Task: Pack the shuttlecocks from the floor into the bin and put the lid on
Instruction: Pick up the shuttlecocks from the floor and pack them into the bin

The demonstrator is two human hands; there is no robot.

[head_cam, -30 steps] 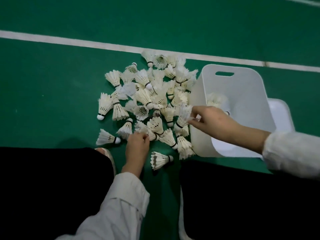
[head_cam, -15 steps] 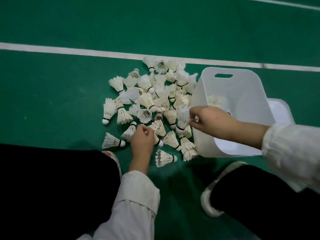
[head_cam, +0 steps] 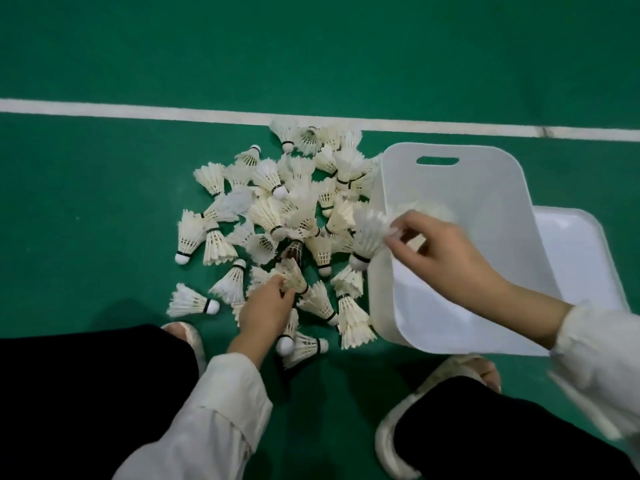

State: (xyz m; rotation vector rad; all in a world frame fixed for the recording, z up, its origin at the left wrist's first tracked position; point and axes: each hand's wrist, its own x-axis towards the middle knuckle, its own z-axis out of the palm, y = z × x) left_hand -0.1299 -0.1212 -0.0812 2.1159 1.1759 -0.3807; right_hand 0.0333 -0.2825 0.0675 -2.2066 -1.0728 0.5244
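Several white feather shuttlecocks [head_cam: 277, 216] lie in a heap on the green floor, left of a white plastic bin [head_cam: 485, 188] with a handle slot. A few shuttlecocks [head_cam: 431, 209] rest inside the bin. My right hand [head_cam: 446, 258] pinches one shuttlecock [head_cam: 369, 233] by its feathers, lifted at the bin's left rim. My left hand [head_cam: 266, 310] grips another shuttlecock [head_cam: 294, 277] at the heap's near edge. The white lid [head_cam: 581, 251] lies flat on the floor behind the bin's right side.
A white court line [head_cam: 138, 110] crosses the floor beyond the heap. My dark-trousered knees fill the lower corners, with a pale shoe [head_cam: 450, 372] just in front of the bin and another [head_cam: 187, 336] near the left hand.
My right hand has raised its shuttlecock up and right, to the bin's rim. My left hand has closed on a shuttlecock at the heap's near edge. The camera has tilted down.
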